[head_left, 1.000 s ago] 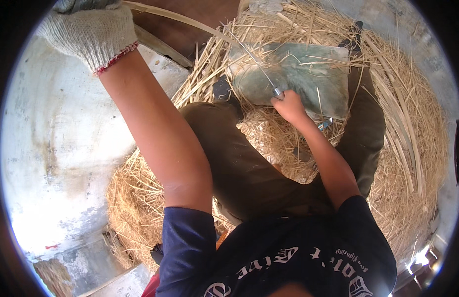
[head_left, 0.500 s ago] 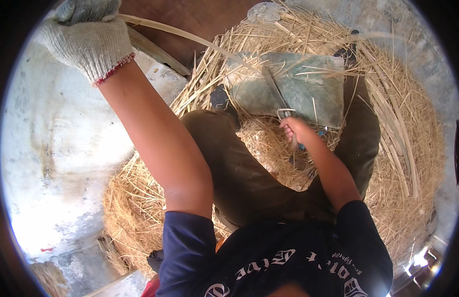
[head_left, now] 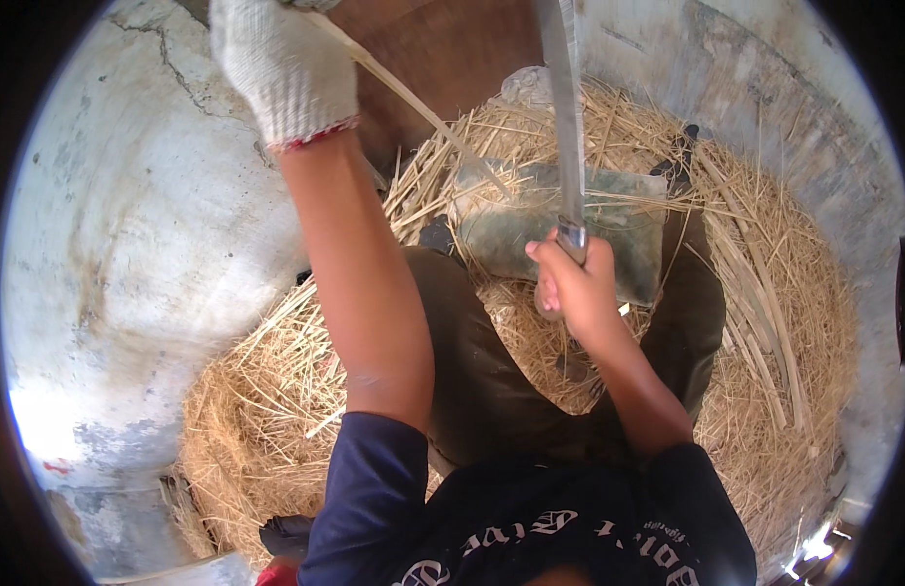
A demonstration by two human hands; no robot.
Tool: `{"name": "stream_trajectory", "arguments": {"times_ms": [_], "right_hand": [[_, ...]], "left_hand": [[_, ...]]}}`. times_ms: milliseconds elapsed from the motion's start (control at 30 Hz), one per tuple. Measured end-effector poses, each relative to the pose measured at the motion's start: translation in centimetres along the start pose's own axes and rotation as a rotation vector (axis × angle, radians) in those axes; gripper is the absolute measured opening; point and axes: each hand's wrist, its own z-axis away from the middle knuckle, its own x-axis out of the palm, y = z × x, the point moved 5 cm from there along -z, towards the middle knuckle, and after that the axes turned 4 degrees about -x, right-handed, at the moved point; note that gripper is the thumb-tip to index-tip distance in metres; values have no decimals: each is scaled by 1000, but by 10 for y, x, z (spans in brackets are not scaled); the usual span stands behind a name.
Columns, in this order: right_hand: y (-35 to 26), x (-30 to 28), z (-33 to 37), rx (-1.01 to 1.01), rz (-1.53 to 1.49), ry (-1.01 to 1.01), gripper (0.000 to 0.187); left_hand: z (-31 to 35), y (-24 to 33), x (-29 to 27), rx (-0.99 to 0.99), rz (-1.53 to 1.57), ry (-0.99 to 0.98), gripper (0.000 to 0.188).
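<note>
Old, pale walls [head_left: 130, 225] with cracks and dirty marks curve up on both sides of the fingers. Beyond the bare fingers and to their left, a brown panel [head_left: 403, 93] stands at the back. The right hand [head_left: 581, 288] is bare, and its fingers are curled tight around the handle of a big knife [head_left: 568, 117]. The long blade points up and away from these fingers, and its tip is cut off by the top edge. The left hand [head_left: 291, 73] wears a white knitted glove with a red rim, and it has hold of a thin, pale strip [head_left: 413, 98]. Its fingertips are cut off too, so I cannot tell how far they bend. The strip slants down from the gloved fingers toward the blade, and its low end is near a worn green pad [head_left: 511, 234]. I cannot tell if they touch. The pad lies just past the bare fingers, between the legs in dark trousers [head_left: 472, 337]. Dry straw-like bits [head_left: 794, 322] make a big messy pile under and all around the pad, with longer pieces to the right of the bare fingers.
</note>
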Motion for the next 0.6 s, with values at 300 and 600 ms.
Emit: {"name": "stream_trajectory", "arguments": {"times_ms": [300,600], "right_hand": [[20,4,53,178,479,-69,27],[-12,-11,83,162,463,-61,26]], "left_hand": [[28,18,29,-171,-3,-106,32],[15,63,16,-132,197,-10,42]]}}
